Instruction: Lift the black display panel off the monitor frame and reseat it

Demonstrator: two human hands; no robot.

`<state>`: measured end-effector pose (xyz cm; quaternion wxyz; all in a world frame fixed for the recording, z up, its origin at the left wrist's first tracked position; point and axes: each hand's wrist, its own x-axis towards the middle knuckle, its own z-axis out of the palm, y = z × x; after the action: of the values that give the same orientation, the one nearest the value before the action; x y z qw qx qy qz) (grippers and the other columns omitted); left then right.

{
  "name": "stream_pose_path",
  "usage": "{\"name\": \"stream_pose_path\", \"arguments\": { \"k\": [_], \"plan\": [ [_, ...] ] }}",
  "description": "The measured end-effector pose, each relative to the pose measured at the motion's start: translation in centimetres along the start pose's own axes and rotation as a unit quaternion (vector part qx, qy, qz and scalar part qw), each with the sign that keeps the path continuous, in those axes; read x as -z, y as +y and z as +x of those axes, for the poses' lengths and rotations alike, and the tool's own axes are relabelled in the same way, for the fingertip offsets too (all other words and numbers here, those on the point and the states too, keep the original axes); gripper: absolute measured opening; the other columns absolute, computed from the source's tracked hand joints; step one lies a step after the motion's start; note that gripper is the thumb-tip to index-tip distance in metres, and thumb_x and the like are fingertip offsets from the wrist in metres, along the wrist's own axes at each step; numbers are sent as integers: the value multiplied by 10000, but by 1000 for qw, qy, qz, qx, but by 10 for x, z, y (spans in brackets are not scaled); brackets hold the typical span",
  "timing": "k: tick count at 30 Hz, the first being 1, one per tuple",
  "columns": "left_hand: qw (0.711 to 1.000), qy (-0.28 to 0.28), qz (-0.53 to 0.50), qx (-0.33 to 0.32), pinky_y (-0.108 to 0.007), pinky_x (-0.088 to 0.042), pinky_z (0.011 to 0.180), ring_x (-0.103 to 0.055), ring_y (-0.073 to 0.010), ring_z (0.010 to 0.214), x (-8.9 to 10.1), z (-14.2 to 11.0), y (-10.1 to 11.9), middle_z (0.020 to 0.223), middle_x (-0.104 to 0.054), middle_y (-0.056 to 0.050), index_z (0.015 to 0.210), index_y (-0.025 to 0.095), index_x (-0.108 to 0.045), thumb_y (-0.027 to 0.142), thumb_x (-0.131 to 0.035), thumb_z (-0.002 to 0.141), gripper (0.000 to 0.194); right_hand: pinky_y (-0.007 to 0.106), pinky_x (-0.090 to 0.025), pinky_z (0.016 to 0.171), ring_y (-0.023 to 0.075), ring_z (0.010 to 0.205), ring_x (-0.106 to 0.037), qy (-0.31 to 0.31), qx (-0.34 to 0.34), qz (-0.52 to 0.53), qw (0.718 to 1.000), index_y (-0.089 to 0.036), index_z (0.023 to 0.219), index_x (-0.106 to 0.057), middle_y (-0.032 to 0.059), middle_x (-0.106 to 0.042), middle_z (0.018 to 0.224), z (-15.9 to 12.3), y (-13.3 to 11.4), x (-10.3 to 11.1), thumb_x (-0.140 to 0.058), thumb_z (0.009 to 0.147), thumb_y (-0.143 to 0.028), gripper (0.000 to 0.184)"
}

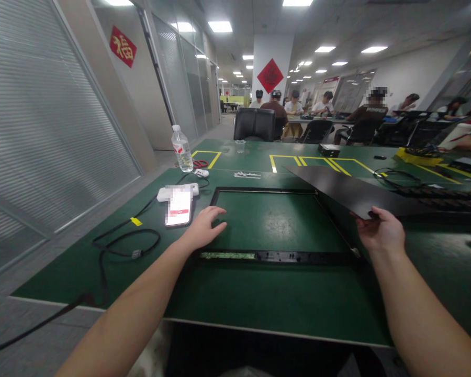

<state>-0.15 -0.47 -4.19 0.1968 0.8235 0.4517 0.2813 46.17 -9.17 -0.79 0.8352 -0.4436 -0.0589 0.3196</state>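
Note:
In my right hand (pixel 382 230) is the near edge of a thin dark panel (pixel 349 188), pinched between thumb and fingers. The panel is tilted and held over the right side of a black rectangular frame (pixel 306 257). That frame lies flat on the green table, with a green circuit strip (pixel 228 256) along its near side. My left hand (pixel 208 225) hovers at the frame's left side, its fingers spread and holding nothing. Whether it touches the frame I cannot tell.
Left of the frame are a lit phone (pixel 179 207), a white power strip (pixel 163 193), a black cable (pixel 157 238) and a water bottle (pixel 182 149). A plastic cup (pixel 240 146) stands farther back. More cables (pixel 400 178) lie at right. Several people sit beyond the table.

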Motion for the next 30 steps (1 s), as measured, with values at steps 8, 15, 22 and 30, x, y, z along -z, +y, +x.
{"name": "stream_pose_path", "arguments": {
  "k": [8,15,22,30],
  "plan": [
    [987,75,-106,92,-577,-571,1195,-730,-356,1319,-3,7,-10,1471,-731,-186,1354,180,-730,463,-680,940,504,158,-457,441,102,541,-570,4,-14,56,998,-200,821,-569,-34,-604,746,-22,-12,-13,-575,587,-9,302],
    [915,127,-319,212,-505,-564,1197,-760,-301,1302,-9,13,-3,1449,-769,-175,1358,190,-697,436,-684,992,441,254,-587,500,146,564,-604,-57,-35,58,996,-205,932,-646,8,-689,831,-31,-9,-16,-576,556,-60,409],
    [768,177,-541,293,-373,-614,1059,-823,-270,1111,3,12,21,1227,-832,-193,1199,163,-724,366,-681,1037,263,218,-337,290,144,393,-492,-67,-94,6,993,-218,887,-623,5,-649,687,-23,-12,-7,-580,562,-140,337],
    [654,154,-660,335,-315,-655,749,-810,-250,773,19,13,42,883,-804,-168,1350,64,-672,374,-461,1126,437,452,-721,747,276,765,-804,-81,-100,16,992,-235,1147,-778,58,-838,939,-33,-11,-10,-577,605,-150,584]
  ]
}}
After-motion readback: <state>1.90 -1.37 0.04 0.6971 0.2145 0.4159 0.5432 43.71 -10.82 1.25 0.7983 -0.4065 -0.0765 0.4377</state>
